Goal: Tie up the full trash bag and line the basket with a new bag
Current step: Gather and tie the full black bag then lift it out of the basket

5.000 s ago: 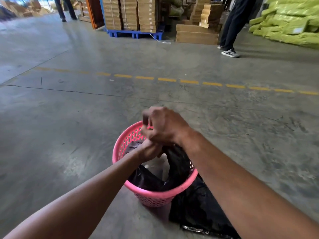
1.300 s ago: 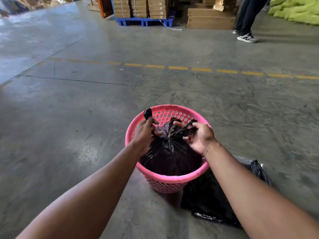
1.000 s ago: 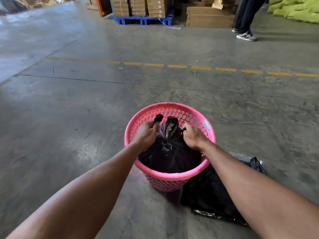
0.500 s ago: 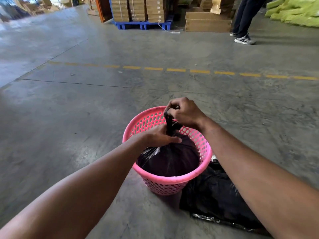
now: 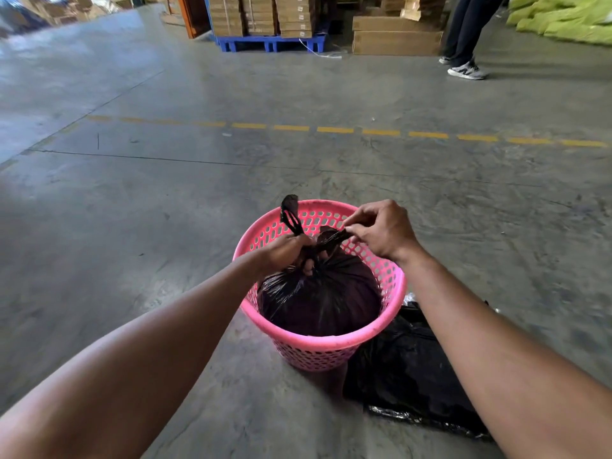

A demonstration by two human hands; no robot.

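Observation:
A pink perforated basket (image 5: pixel 331 344) stands on the concrete floor and holds a full black trash bag (image 5: pixel 321 293), gathered at its top. My left hand (image 5: pixel 284 251) grips the bag's neck, and one twisted end sticks up from that fist. My right hand (image 5: pixel 381 230) pinches the other twisted end just right of the neck. A flat black new bag (image 5: pixel 407 382) lies on the floor against the basket's right side, partly under my right forearm.
A yellow dashed line (image 5: pixel 334 129) crosses the floor beyond the basket. Further back stand stacked cardboard boxes on a blue pallet (image 5: pixel 271 44), more boxes (image 5: pixel 397 41), a standing person's legs (image 5: pixel 463 61) and yellow-green bundles (image 5: pixel 569 18).
Half a second ago my right hand was pulling one end up above the neck; now it has come down to the right, and the two ends are spread apart.

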